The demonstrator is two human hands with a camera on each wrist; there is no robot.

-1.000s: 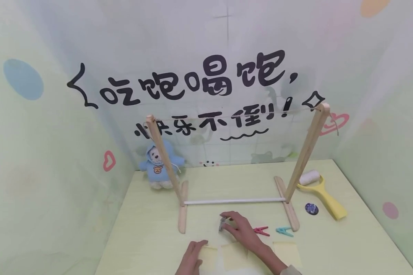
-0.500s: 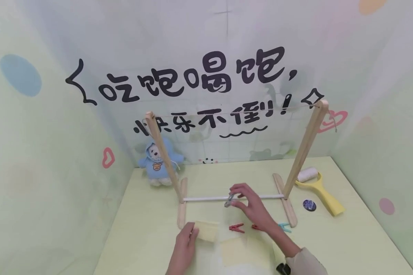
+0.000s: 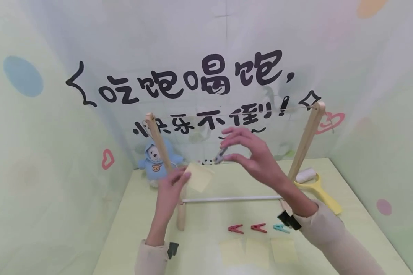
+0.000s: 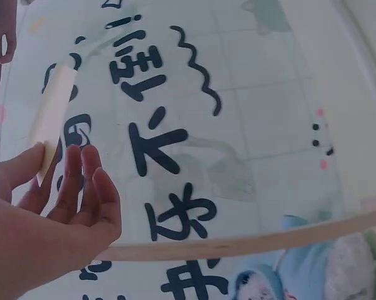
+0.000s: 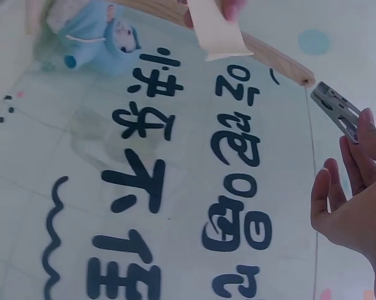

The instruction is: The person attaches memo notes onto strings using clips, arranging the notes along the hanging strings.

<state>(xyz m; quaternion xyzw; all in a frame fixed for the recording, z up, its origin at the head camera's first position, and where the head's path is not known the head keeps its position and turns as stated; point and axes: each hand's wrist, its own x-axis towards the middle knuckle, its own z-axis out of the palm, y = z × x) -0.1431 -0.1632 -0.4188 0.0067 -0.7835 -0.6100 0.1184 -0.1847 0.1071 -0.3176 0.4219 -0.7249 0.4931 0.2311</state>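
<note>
My left hand [image 3: 172, 187] pinches a pale yellow sticky note [image 3: 200, 178] between thumb and fingers, in the air beside the left post of a wooden stand [image 3: 306, 141]. In my right hand [image 3: 258, 158] a grey clothespin [image 5: 338, 112] is pinched between thumb and forefinger, the other fingers loosely bent. The clothespin is a little to the right of the note in the head view. Both hands are below the thin string [image 3: 192, 116] stretched between the post tops. In the left wrist view the note [image 4: 54, 119] appears nearly edge-on.
On the table lie two red clothespins [image 3: 235, 228], a blue clothespin [image 3: 280, 228] and several more yellow notes [image 3: 284, 250]. A white rod [image 3: 227, 199] joins the stand's feet. A blue-clad plush toy [image 3: 155, 162] sits behind the left post; a yellow lint roller [image 3: 327, 196] lies right.
My left hand has lifted the note off the table and up toward the string. My right hand has risen with the grey clothespin; the other clothespins stay on the table.
</note>
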